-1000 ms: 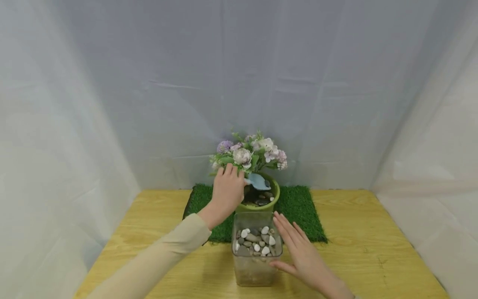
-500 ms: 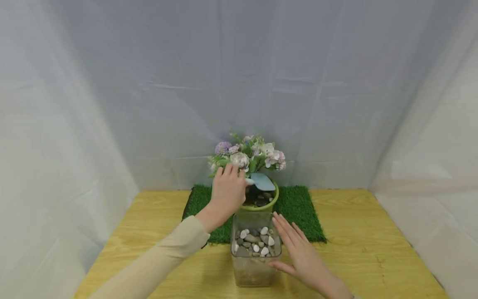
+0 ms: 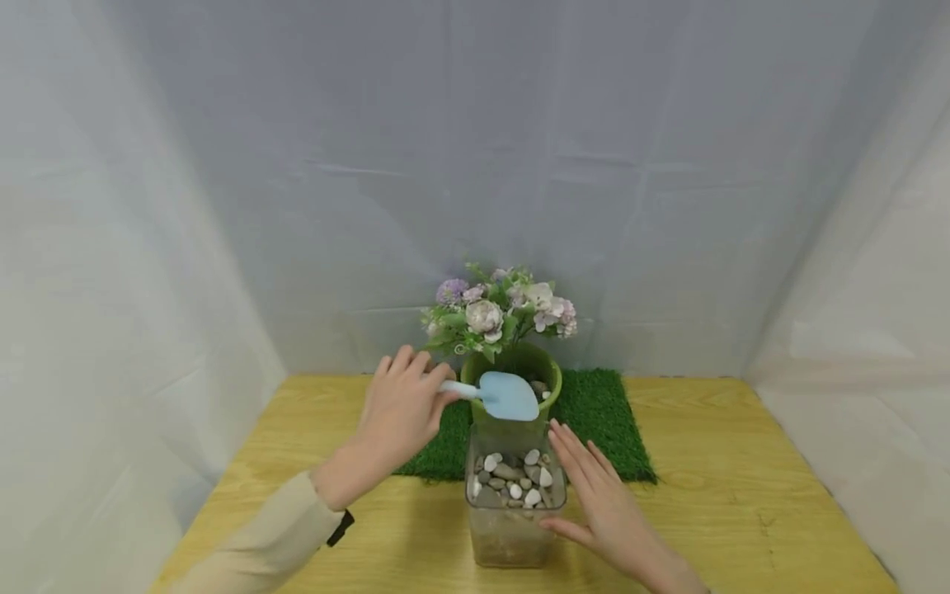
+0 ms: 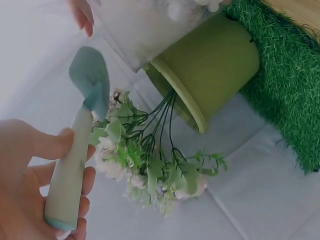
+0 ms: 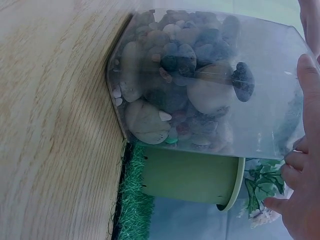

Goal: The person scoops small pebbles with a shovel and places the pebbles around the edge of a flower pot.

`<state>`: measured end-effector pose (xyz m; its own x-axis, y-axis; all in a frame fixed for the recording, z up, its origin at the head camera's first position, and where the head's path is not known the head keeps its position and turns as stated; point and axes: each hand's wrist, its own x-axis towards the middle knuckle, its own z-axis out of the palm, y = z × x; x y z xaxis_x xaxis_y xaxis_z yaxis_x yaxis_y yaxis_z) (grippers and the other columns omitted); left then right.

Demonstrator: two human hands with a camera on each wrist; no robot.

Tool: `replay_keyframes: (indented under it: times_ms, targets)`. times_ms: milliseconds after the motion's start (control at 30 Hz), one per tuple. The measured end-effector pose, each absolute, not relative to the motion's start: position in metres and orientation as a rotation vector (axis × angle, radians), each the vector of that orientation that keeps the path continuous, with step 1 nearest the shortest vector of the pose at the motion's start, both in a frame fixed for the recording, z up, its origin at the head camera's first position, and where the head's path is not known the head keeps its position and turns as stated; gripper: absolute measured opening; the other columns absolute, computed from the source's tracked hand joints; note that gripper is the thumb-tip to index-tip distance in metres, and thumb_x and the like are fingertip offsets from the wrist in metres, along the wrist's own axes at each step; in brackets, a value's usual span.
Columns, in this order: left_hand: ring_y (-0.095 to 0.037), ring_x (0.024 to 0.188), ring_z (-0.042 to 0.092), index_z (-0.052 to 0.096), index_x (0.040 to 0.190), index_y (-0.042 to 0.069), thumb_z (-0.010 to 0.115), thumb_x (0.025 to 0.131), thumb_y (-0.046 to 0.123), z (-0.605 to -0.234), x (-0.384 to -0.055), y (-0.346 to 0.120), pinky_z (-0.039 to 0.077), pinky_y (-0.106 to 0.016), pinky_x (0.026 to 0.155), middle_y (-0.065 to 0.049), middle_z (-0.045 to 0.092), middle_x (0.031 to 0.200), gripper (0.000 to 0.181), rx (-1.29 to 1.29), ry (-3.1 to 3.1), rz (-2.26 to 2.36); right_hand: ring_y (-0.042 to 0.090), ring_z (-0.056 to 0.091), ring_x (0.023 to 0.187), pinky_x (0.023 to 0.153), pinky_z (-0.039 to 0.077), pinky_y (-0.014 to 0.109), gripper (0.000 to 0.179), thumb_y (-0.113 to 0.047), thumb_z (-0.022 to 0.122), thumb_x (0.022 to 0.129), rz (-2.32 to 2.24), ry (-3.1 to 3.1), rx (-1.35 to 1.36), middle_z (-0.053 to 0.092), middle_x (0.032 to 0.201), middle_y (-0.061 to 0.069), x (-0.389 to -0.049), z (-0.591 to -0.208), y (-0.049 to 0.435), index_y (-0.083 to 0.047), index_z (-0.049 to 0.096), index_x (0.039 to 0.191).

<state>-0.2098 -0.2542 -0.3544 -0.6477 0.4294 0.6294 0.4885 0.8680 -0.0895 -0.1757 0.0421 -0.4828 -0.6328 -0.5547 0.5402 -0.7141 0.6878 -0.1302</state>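
My left hand (image 3: 401,404) grips the pale handle of a small hand trowel (image 3: 508,396) with a light blue blade. In the left wrist view the fingers wrap round the handle (image 4: 70,170), and no stone shows on the blade. The blade hangs over the near rim of a green flowerpot (image 3: 552,396), which has artificial flowers (image 3: 493,309) and some stones in it. My right hand (image 3: 604,511) rests with straight fingers along the right side of a clear plastic container (image 3: 512,540). Grey and white pebbles (image 5: 170,75) fill part of this container.
Under the flowerpot lies a green artificial-grass mat (image 3: 604,429). The container stands on the wooden table (image 3: 727,478) just in front of the pot. White sheeting (image 3: 371,206) hangs behind and on both sides.
My left hand has drawn the trowel back from inside the pot, to the left and nearer to me. The stone seen on the blade earlier is gone. The right hand stays put.
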Motion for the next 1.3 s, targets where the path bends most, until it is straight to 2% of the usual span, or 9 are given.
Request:
replay_keyframes:
  times_ms: [267,433,567,700,967,1167,1300]
  targets:
    - [-0.021,0.082,0.042,0.072,0.097,0.019,0.078,0.090,0.029,-0.337,-0.200,-0.258,0.035,-0.034,0.073,-0.003,0.058,0.089,0.013,-0.862,-2.329,0.058,0.028,0.023,0.153,0.123,-0.003,0.029,0.105,-0.054,0.073,0.086,0.459,-2.436,0.980,0.015,0.169,0.013,-0.175,-0.481,0.042,0.001,0.022,0.159]
    - [-0.025,0.095,0.049,0.071,0.103,0.021,0.075,0.092,0.032,-0.330,-0.196,-0.248,0.041,-0.036,0.080,-0.007,0.062,0.103,0.016,-0.990,-2.323,0.274,0.029,0.024,0.152,0.123,-0.004,0.029,0.105,-0.053,0.074,0.086,0.452,-2.446,0.980,0.015,0.169,0.013,-0.175,-0.482,0.043,0.000,0.021,0.160]
    - [-0.024,0.107,0.053,0.071,0.109,0.025,0.078,0.090,0.027,-0.328,-0.196,-0.238,0.045,-0.038,0.090,-0.005,0.064,0.115,0.020,-1.058,-2.275,0.470,0.027,0.023,0.153,0.123,-0.004,0.028,0.107,-0.053,0.075,0.085,0.458,-2.447,0.977,0.015,0.169,0.012,-0.176,-0.482,0.043,-0.002,0.019,0.161]
    - [-0.021,0.111,0.055,0.073,0.113,0.028,0.081,0.088,0.025,-0.331,-0.198,-0.228,0.046,-0.036,0.094,-0.002,0.065,0.120,0.026,-1.112,-2.185,0.592,0.027,0.023,0.153,0.123,-0.004,0.028,0.107,-0.052,0.076,0.085,0.457,-2.446,0.976,0.015,0.169,0.012,-0.176,-0.482,0.043,-0.003,0.019,0.161]
    - [-0.018,0.123,0.053,0.070,0.119,0.028,0.076,0.090,0.037,-0.336,-0.199,-0.213,0.044,-0.035,0.102,0.002,0.063,0.132,0.031,-1.216,-2.081,0.757,0.023,0.020,0.154,0.122,-0.006,0.026,0.106,-0.053,0.075,0.086,0.460,-2.471,0.960,0.017,0.169,0.013,-0.176,-0.482,0.044,-0.004,0.018,0.162]
    - [-0.017,0.132,0.050,0.068,0.128,0.030,0.077,0.091,0.029,-0.330,-0.197,-0.210,0.041,-0.036,0.108,0.003,0.059,0.141,0.039,-1.253,-2.083,0.886,0.025,0.021,0.153,0.122,-0.005,0.025,0.107,-0.052,0.075,0.086,0.489,-2.465,0.967,0.016,0.169,0.012,-0.176,-0.482,0.043,-0.007,0.016,0.163]
    - [-0.015,0.129,0.051,0.070,0.121,0.030,0.075,0.092,0.027,-0.332,-0.195,-0.209,0.042,-0.034,0.105,0.004,0.061,0.137,0.029,-1.265,-2.048,0.898,0.022,0.018,0.154,0.122,-0.006,0.024,0.106,-0.052,0.075,0.087,0.494,-2.489,0.960,0.016,0.169,0.012,-0.175,-0.482,0.043,-0.006,0.017,0.162]
